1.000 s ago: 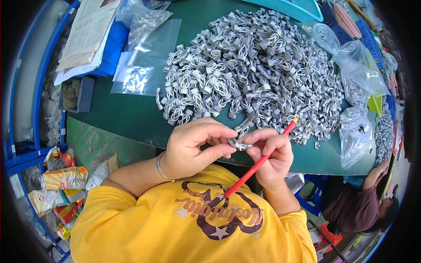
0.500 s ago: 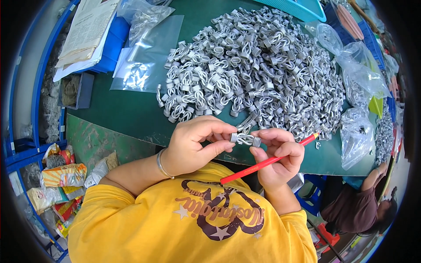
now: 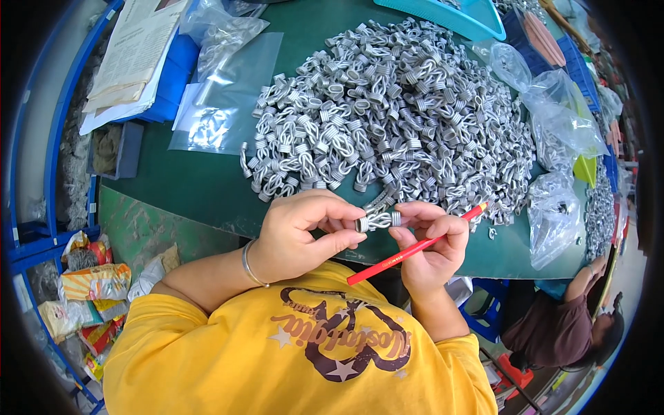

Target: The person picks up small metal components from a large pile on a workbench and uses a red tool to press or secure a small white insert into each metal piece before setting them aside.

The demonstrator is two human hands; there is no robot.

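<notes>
Between my two hands, at the near edge of the green table, is a small grey metal loop fitting point(image 3: 380, 220) with ribbed collars at its ends. My left hand point(image 3: 294, 228) pinches its left collar between thumb and fingers. At the other end, the fingertips of my right hand point(image 3: 434, 256) close on the right collar. A red pencil-like marker point(image 3: 395, 260) with a yellowish tip is also tucked in my right hand, slanting up to the right. Just beyond my hands lies a large heap of similar metal fittings point(image 3: 408, 111).
Flat clear plastic bags point(image 3: 221, 117) lie left of the heap, beside papers point(image 3: 131, 62) on a blue bin point(image 3: 169, 86). Filled clear bags point(image 3: 550, 207) stand right of it. A turquoise basket point(image 3: 456, 19) is behind. At the lower right is another person point(image 3: 553, 328).
The fitting has been turned slightly, so the left collar's end now faces me more. Both hands keep their grip, and the whole view has shifted a little.
</notes>
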